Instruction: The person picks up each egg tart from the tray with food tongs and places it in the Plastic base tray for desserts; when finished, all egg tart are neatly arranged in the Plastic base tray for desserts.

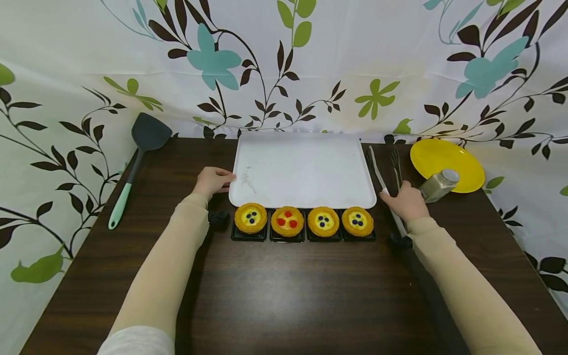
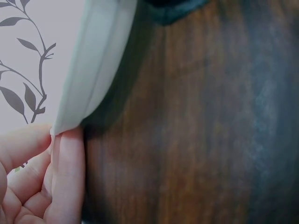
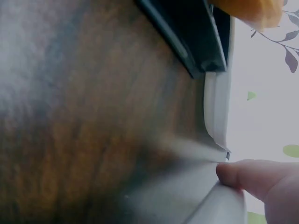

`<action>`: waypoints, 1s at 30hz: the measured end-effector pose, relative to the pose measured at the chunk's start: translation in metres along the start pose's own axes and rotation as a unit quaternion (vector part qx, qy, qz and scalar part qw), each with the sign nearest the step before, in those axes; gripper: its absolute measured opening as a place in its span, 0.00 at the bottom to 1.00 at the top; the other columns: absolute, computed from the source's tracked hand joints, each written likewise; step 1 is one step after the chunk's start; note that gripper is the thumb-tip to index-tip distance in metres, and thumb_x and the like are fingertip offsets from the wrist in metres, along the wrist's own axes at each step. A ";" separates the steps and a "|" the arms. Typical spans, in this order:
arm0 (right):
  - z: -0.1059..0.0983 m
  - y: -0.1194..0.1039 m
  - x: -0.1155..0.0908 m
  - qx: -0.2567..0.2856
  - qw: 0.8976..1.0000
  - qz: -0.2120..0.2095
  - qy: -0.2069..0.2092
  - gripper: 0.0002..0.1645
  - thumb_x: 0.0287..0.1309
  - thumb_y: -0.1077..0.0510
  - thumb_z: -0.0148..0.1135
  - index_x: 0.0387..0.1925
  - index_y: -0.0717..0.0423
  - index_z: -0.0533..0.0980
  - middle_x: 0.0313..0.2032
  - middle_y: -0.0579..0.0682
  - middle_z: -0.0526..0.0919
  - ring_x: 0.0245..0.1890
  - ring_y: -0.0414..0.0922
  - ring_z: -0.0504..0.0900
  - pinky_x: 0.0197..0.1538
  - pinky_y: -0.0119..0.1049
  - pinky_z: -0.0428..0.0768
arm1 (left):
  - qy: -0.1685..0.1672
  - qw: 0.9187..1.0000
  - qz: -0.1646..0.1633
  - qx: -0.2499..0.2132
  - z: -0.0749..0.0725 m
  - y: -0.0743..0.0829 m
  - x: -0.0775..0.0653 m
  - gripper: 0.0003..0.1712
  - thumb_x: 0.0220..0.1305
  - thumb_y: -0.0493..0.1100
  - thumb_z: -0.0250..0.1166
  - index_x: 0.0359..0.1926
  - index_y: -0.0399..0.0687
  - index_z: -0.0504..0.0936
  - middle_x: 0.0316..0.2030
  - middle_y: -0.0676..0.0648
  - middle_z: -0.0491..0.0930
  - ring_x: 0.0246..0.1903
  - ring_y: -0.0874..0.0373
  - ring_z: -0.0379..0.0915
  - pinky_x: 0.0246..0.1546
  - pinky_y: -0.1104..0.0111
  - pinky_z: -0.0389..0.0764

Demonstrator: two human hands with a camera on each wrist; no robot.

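Observation:
A white rectangular tray (image 1: 306, 172) lies at the back middle of the dark wooden table. My left hand (image 1: 210, 181) pinches its left edge; in the left wrist view, the thumb is above the rim (image 2: 98, 60) and a finger beneath. To the right of the tray, my right hand (image 1: 407, 201) grips metal tongs (image 1: 376, 167) with pale handles, their tips spread toward the back. In the right wrist view, the thumb (image 3: 243, 177) touches one tong handle (image 3: 222, 205); the other fingers are hidden. Several tarts (image 1: 250, 218) sit in black square holders along the tray's front edge.
A glass shaker (image 1: 439, 185) with a grey lid is just right of my right hand, beside a yellow plate (image 1: 461, 160). A dark spatula (image 1: 137, 158) with a mint handle lies at the left. Patterned cloth hangs behind the table.

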State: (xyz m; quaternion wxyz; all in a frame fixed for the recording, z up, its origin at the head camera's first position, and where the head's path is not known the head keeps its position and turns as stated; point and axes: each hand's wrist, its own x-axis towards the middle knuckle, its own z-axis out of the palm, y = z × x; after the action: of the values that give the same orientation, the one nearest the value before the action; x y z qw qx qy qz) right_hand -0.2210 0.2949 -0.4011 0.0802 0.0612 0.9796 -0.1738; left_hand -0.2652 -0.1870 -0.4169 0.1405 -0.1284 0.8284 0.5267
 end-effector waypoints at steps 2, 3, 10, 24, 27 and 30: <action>-0.001 0.000 0.000 -0.015 1.000 0.001 -0.005 0.53 0.63 0.41 0.50 0.62 0.86 0.47 0.51 0.87 0.64 0.46 0.75 0.72 0.47 0.64 0.76 | 0.001 1.000 -0.001 0.004 0.000 0.001 -0.001 0.22 0.67 0.42 0.59 0.56 0.31 0.75 0.54 0.34 0.73 0.50 0.46 0.75 0.44 0.68 0.83; -0.002 -0.001 0.000 -0.024 1.000 0.002 -0.006 0.53 0.63 0.40 0.50 0.62 0.86 0.48 0.50 0.86 0.65 0.44 0.74 0.73 0.45 0.64 0.77 | 0.002 1.000 -0.002 0.005 0.000 0.001 -0.001 0.22 0.67 0.42 0.59 0.56 0.31 0.75 0.53 0.34 0.73 0.50 0.46 0.75 0.44 0.68 0.82; 0.001 -0.001 0.001 -0.058 0.998 0.003 0.003 0.52 0.62 0.39 0.50 0.61 0.85 0.51 0.43 0.82 0.72 0.36 0.69 0.78 0.36 0.60 0.80 | 0.003 1.000 0.001 0.006 0.001 0.002 -0.002 0.22 0.67 0.43 0.59 0.56 0.31 0.75 0.53 0.34 0.73 0.50 0.46 0.75 0.44 0.68 0.83; 0.003 0.002 0.000 -0.067 0.998 0.006 0.012 0.58 0.62 0.30 0.45 0.66 0.79 0.48 0.42 0.80 0.74 0.30 0.65 0.80 0.26 0.56 0.80 | 0.008 1.000 0.004 -0.006 0.002 -0.001 0.000 0.22 0.67 0.42 0.60 0.55 0.31 0.76 0.53 0.34 0.74 0.51 0.46 0.75 0.43 0.68 0.83; 0.004 0.001 -0.003 -0.062 0.997 -0.003 0.034 0.57 0.62 0.30 0.45 0.67 0.77 0.49 0.50 0.81 0.69 0.40 0.70 0.77 0.35 0.62 0.79 | 0.007 1.000 0.001 -0.008 0.002 -0.003 0.001 0.21 0.67 0.42 0.60 0.56 0.31 0.76 0.53 0.34 0.74 0.51 0.46 0.75 0.44 0.68 0.83; 0.006 -0.004 -0.009 -0.057 0.996 -0.021 0.066 0.52 0.63 0.34 0.47 0.67 0.75 0.52 0.54 0.80 0.65 0.47 0.73 0.71 0.42 0.67 0.76 | 0.007 1.000 0.002 -0.010 0.002 -0.004 0.001 0.22 0.67 0.42 0.59 0.56 0.31 0.75 0.54 0.34 0.74 0.51 0.46 0.75 0.44 0.68 0.83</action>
State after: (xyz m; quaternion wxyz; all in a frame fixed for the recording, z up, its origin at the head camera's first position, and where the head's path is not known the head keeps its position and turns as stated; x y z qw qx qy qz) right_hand -0.2119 0.2886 -0.4040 0.0147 0.0476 0.9922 -0.1146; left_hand -0.2647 -0.1872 -0.4215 0.1325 -0.1320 0.8246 0.5339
